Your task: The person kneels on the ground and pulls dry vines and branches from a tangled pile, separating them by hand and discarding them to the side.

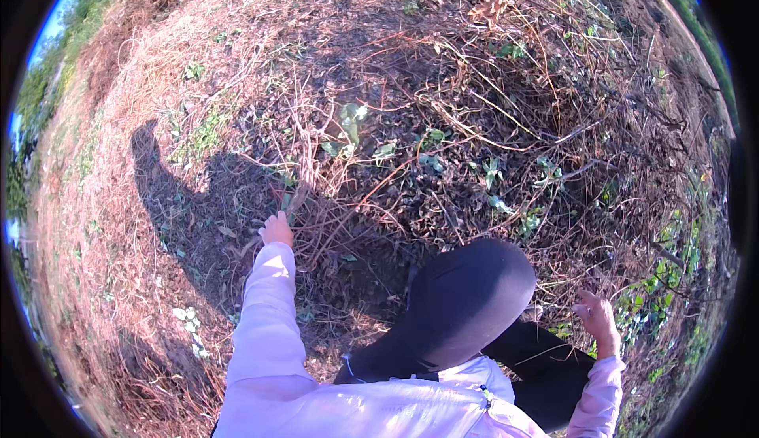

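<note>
My left hand (276, 229) reaches down to the ground in front of me, its fingers at the edge of a clump of dry stems (305, 168). Whether the fingers grip any stem is too unclear to see. On the other side, my right hand (596, 319) is beside my bent leg, with the fingers curled and a thin dry stalk near it; I cannot tell if it holds something. Between the hands is my raised knee (483, 284) in dark trousers. Dry leaves and a few green-leaved plants (353, 121) lie beyond the left hand.
Tangled dry vines and branches (504, 124) cover the ground ahead and to the right. Green leafy growth (658, 290) stands beyond my right hand. Dry grass (107, 201) spreads on the left, where my shadow (201, 218) falls. Trees (44, 88) show at the far left rim.
</note>
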